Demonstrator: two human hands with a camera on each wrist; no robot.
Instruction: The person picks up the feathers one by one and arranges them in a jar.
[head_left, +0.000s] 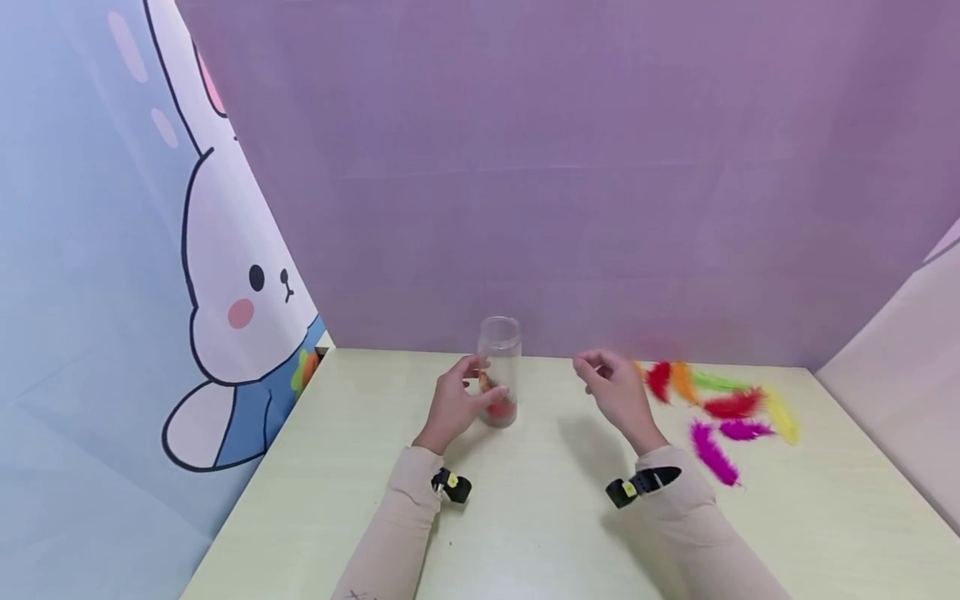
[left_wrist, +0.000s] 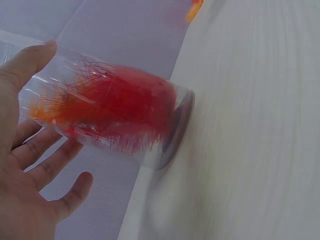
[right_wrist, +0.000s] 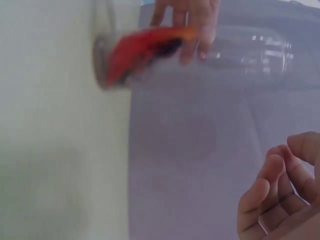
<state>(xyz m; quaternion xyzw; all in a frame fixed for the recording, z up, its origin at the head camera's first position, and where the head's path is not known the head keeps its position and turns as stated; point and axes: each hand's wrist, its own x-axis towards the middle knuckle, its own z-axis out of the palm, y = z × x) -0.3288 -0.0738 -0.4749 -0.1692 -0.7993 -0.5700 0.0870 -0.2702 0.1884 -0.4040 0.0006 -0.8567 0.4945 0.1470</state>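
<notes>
A tall clear glass jar (head_left: 509,367) stands upright on the table, with red and orange feathers (left_wrist: 125,102) inside near its base. Something dark shows among them in the right wrist view. My left hand (head_left: 459,402) holds the jar from the left, thumb on one side and fingers on the other. To the right of the jar, my right hand (head_left: 618,396) hovers above the table with its fingers loosely curled. No object shows between those fingers (right_wrist: 270,175) in the right wrist view. Loose feathers (head_left: 735,405) lie just beyond the right hand.
The loose feathers are red, orange, green, yellow and magenta, spread over the right part of the pale table (head_left: 525,533). A purple cloth wall (head_left: 562,183) rises along the back edge. At the left hangs a blue cloth with a rabbit print (head_left: 225,333).
</notes>
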